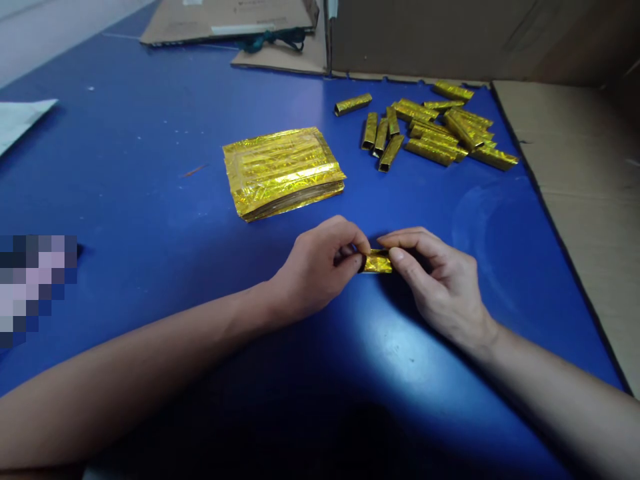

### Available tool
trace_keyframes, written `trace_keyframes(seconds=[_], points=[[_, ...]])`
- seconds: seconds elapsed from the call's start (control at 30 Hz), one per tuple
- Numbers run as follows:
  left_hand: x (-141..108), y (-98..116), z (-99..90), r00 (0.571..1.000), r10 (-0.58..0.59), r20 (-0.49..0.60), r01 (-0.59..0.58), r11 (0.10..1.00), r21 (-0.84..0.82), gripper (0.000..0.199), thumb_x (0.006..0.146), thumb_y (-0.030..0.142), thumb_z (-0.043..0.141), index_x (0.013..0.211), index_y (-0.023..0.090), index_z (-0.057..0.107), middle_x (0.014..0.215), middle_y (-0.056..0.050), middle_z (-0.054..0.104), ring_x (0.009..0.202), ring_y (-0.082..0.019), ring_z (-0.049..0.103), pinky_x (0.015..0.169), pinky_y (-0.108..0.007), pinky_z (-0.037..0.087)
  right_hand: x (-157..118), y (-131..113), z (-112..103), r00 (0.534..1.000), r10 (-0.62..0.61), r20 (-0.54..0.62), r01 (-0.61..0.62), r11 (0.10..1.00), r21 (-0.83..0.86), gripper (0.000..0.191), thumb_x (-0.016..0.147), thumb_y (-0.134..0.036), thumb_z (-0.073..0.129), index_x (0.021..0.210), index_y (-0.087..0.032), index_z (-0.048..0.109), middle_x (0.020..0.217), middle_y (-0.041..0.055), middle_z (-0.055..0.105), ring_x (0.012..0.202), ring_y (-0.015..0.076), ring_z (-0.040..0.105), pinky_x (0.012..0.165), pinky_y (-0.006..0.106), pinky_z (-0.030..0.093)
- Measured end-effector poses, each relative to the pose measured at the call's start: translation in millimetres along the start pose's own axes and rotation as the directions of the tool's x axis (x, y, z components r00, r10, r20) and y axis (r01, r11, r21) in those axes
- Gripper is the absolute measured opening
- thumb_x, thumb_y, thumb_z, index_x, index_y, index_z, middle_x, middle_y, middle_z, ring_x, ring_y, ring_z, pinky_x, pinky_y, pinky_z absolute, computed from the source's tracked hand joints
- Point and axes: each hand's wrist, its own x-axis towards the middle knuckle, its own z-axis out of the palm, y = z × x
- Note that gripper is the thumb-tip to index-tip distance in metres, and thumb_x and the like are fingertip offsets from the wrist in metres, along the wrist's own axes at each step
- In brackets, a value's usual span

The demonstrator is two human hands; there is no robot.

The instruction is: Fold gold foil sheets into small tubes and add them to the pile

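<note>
A small folded gold foil piece (pixel 379 262) is held between my two hands above the blue table. My left hand (pixel 323 267) pinches its left end, and my right hand (pixel 443 280) grips its right end between thumb and fingers. Beyond my left hand lies a stack of flat gold foil sheets (pixel 283 167), its near edge showing many layers. Several folded gold foil tubes (pixel 430 151) lie in a loose pile at the back right, some with open ends facing me.
Cardboard (pixel 425 40) stands along the back, and more lies at the right edge (pixel 575 180). A dark green ribbon (pixel 275 40) rests on cardboard at the back. White paper (pixel 23 120) and a pixelated patch are at the left.
</note>
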Motion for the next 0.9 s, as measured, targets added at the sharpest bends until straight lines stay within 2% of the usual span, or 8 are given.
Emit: trace_keyframes(seconds=[0.17, 0.4, 0.73, 0.8, 0.9], points=[[0.3, -2.5, -2.7, 0.988, 0.153, 0.017, -0.154, 0.983, 0.102, 0.016, 0.07, 0.001, 0.047, 0.075, 0.013, 0.058, 0.079, -0.003, 0.058, 0.074, -0.01, 0.054, 0.065, -0.02, 0.044, -0.2, -1.6, -0.5, 0.998, 0.008, 0.064, -0.006, 0.999, -0.035, 0.011, 0.082, -0.02, 0.052, 0.084, -0.02, 0.063, 0.076, 0.0024, 0.064, 0.07, 0.0144, 0.059, 0.064, 0.029, 0.046], [-0.4, -2.6, -2.0, 0.985, 0.164, 0.046, -0.168, 0.977, 0.13, 0.016, 0.072, 0.004, 0.049, 0.076, 0.015, 0.059, 0.081, -0.001, 0.059, 0.075, -0.009, 0.055, 0.067, -0.021, 0.045, 0.1, -2.8, -1.0, 0.997, -0.016, 0.078, 0.018, 0.999, -0.034, 0.009, 0.08, -0.018, 0.054, 0.085, -0.02, 0.061, 0.076, 0.002, 0.061, 0.07, 0.0143, 0.057, 0.063, 0.029, 0.046], [0.2, 0.3, -0.7, 0.997, -0.056, 0.057, 0.059, 0.997, -0.058, 0.007, 0.069, 0.008, 0.054, 0.066, 0.014, 0.057, 0.078, -0.001, 0.06, 0.059, -0.006, 0.052, 0.054, -0.018, 0.043, -0.7, -4.6, -0.6, 0.995, -0.085, 0.054, 0.086, 0.996, -0.01, 0.003, 0.079, -0.02, 0.058, 0.08, -0.022, 0.058, 0.077, 0.0013, 0.057, 0.071, 0.0138, 0.054, 0.062, 0.029, 0.045], [0.1, 0.0, 0.0, 0.983, -0.143, 0.117, 0.161, 0.974, -0.16, 0.007, 0.071, 0.01, 0.053, 0.069, 0.015, 0.057, 0.068, 0.001, 0.059, 0.049, -0.004, 0.051, 0.046, -0.016, 0.042, -1.0, -4.2, -0.4, 0.995, -0.092, 0.042, 0.093, 0.995, -0.022, 0.003, 0.08, -0.02, 0.057, 0.08, -0.023, 0.058, 0.077, 0.0014, 0.056, 0.071, 0.014, 0.054, 0.062, 0.029, 0.045], [0.9, 0.2, 0.7, 0.941, -0.246, 0.231, 0.312, 0.894, -0.322, 0.008, 0.073, 0.01, 0.051, 0.074, 0.015, 0.057, 0.047, 0.005, 0.053, 0.04, -0.006, 0.052, 0.04, -0.015, 0.042, -1.3, -3.2, -0.4, 0.994, -0.105, 0.029, 0.106, 0.994, -0.035, 0.003, 0.08, -0.021, 0.057, 0.081, -0.023, 0.058, 0.078, 0.0019, 0.056, 0.071, 0.0145, 0.053, 0.062, 0.03, 0.045]])
